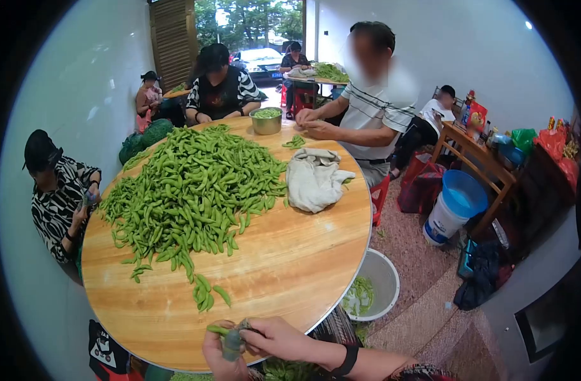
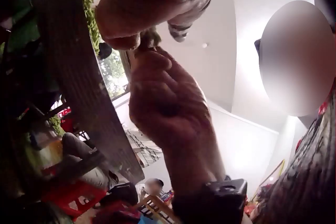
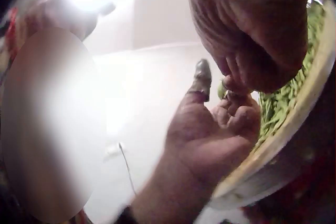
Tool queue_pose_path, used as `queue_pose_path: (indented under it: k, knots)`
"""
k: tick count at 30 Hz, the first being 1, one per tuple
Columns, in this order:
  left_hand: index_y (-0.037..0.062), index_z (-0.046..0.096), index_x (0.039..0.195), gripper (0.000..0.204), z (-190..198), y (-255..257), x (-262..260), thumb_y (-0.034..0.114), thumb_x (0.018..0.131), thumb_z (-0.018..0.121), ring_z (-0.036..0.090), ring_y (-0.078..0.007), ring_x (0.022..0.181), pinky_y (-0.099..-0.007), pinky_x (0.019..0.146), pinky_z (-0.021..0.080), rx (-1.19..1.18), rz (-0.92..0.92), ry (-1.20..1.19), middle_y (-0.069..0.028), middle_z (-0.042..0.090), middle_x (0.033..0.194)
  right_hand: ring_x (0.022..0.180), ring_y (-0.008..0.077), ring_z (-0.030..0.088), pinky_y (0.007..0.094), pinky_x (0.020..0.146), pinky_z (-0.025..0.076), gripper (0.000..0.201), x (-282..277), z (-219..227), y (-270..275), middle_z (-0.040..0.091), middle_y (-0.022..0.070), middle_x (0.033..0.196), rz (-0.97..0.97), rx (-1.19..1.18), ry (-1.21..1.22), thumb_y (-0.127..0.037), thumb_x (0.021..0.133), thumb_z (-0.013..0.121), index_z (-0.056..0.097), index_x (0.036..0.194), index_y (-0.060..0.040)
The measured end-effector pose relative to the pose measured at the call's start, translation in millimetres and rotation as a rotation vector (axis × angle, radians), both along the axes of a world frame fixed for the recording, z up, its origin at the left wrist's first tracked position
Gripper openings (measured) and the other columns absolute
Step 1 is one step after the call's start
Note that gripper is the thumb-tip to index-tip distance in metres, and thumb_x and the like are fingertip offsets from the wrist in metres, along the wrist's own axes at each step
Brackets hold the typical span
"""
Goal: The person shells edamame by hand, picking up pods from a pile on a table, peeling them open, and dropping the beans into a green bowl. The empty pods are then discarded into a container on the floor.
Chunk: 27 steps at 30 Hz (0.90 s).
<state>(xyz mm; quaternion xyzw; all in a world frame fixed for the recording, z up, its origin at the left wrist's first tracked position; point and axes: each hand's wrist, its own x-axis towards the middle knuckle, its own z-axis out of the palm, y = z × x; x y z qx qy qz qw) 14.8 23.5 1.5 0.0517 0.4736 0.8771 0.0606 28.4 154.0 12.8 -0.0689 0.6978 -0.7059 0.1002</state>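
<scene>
At the near edge of a round wooden table (image 1: 290, 267), my left hand (image 1: 219, 357) holds a green soybean pod (image 1: 218, 329). A grey-green cover (image 1: 232, 345) wraps its thumb, and it shows again as a thumb cover (image 3: 202, 74) in the right wrist view. My right hand (image 1: 281, 340) meets the left one, its thumb and fingers pinching at the pod's end. In the right wrist view, only a bit of the pod (image 3: 222, 89) shows between the fingertips of both hands. A large heap of soybean pods (image 1: 189, 184) covers the table's far left, with a few strays nearer me.
A crumpled pale cloth (image 1: 316, 180) and a metal pot (image 1: 266, 120) of green beans stand on the table. Below its right edge sits a white basin (image 1: 385, 286) with some green pieces. Several people sit around this table and others. A blue-topped bucket (image 1: 452, 206) stands at right.
</scene>
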Motion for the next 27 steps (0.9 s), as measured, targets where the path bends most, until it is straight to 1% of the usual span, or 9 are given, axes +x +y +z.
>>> queue_pose_path:
  k: [1, 5, 7, 10, 14, 18, 23, 26, 27]
  knots:
    - [0.0030, 0.050, 0.093, 0.016, -2.1, 5.2, -0.1, 0.014, 0.085, 0.059, 0.046, -0.0043, 0.054, -0.0157, 0.042, 0.030, -0.048, 0.083, 0.030, -0.0008, 0.051, 0.073, 0.050, 0.0056, 0.046, 0.0219, 0.046, 0.037, 0.022, 0.3, 2.6, -4.3, 0.050, -0.0020, 0.056, -0.173, 0.204, 0.332, -0.021, 0.093, 0.047, 0.055, 0.082, -0.0029]
    - [0.0033, 0.048, 0.098, 0.017, -8.4, 4.5, -2.8, 0.006, 0.083, 0.057, 0.047, -0.0032, 0.052, -0.0141, 0.040, 0.032, -0.107, 0.150, 0.035, -0.0009, 0.052, 0.071, 0.049, 0.0053, 0.045, 0.0221, 0.046, 0.036, 0.021, -4.2, -10.9, -5.2, 0.050, -0.0021, 0.056, -0.238, 0.267, 0.427, -0.021, 0.092, 0.049, 0.054, 0.083, -0.0032]
    - [0.0034, 0.048, 0.098, 0.018, -13.8, -1.0, -5.2, 0.006, 0.083, 0.057, 0.047, -0.0036, 0.051, -0.0143, 0.041, 0.034, -0.129, 0.119, 0.042, -0.0008, 0.052, 0.070, 0.050, 0.0065, 0.046, 0.0238, 0.046, 0.037, 0.020, -8.3, 1.8, 3.1, 0.051, -0.0017, 0.056, -0.029, 0.010, -0.042, -0.021, 0.091, 0.049, 0.054, 0.083, -0.0031]
    - [0.0040, 0.048, 0.099, 0.018, -12.3, -4.5, -12.9, 0.006, 0.083, 0.057, 0.047, -0.0043, 0.052, -0.0147, 0.040, 0.034, -0.222, 0.124, 0.025, -0.0022, 0.054, 0.074, 0.050, 0.0067, 0.046, 0.0242, 0.046, 0.038, 0.021, -19.1, -1.8, 7.0, 0.050, -0.0026, 0.056, 0.026, -0.129, -0.144, -0.021, 0.092, 0.048, 0.054, 0.082, -0.0034]
    - [0.0035, 0.053, 0.099, 0.011, 1.1, -7.4, -15.1, 0.006, 0.089, 0.050, 0.046, -0.0041, 0.060, -0.0143, 0.048, 0.031, -0.321, 0.074, 0.052, 0.0000, 0.054, 0.077, 0.049, 0.0182, 0.050, 0.0302, 0.050, 0.042, 0.022, -24.0, -11.9, -1.0, 0.053, 0.0089, 0.056, -0.166, 0.224, 0.254, -0.022, 0.089, 0.050, 0.054, 0.082, -0.0020]
    - [0.0030, 0.053, 0.100, 0.013, 3.3, -8.7, -20.3, 0.003, 0.087, 0.049, 0.050, -0.0063, 0.064, -0.0150, 0.051, 0.038, -0.197, 0.020, -0.107, -0.0025, 0.055, 0.082, 0.057, 0.0379, 0.054, 0.0414, 0.053, 0.042, 0.025, -23.6, -0.6, 4.1, 0.054, 0.0201, 0.061, -0.115, 0.184, 0.205, -0.023, 0.087, 0.051, 0.053, 0.079, 0.0008]
    - [0.0010, 0.052, 0.107, 0.020, 1.0, -12.8, -19.2, 0.002, 0.088, 0.047, 0.057, -0.0120, 0.077, -0.0194, 0.065, 0.049, -0.131, 0.041, -0.237, -0.0063, 0.058, 0.093, 0.068, 0.0352, 0.061, 0.0391, 0.061, 0.047, 0.025, -34.0, -27.0, 6.3, 0.061, 0.0201, 0.072, -0.039, 0.268, 0.249, -0.025, 0.088, 0.051, 0.052, 0.085, -0.0005]
    - [0.0006, 0.050, 0.111, 0.023, 3.5, -15.4, -20.7, 0.002, 0.088, 0.048, 0.056, -0.0116, 0.077, -0.0194, 0.064, 0.047, -0.065, 0.052, -0.323, -0.0056, 0.057, 0.093, 0.094, 0.0227, 0.056, 0.0276, 0.091, 0.038, 0.025, -38.7, -56.9, 6.0, 0.060, 0.0193, 0.097, 0.135, 0.029, -0.150, -0.028, 0.089, 0.052, 0.056, 0.097, -0.0040]
    - [0.0004, 0.050, 0.112, 0.024, 0.2, -17.8, -20.8, 0.003, 0.088, 0.049, 0.056, -0.0114, 0.077, -0.0196, 0.064, 0.047, -0.006, 0.040, -0.356, -0.0053, 0.057, 0.093, 0.094, 0.0227, 0.056, 0.0276, 0.091, 0.038, 0.025, -41.0, -49.8, 8.4, 0.060, 0.0193, 0.097, 0.135, 0.036, -0.155, -0.028, 0.089, 0.052, 0.056, 0.097, -0.0040]
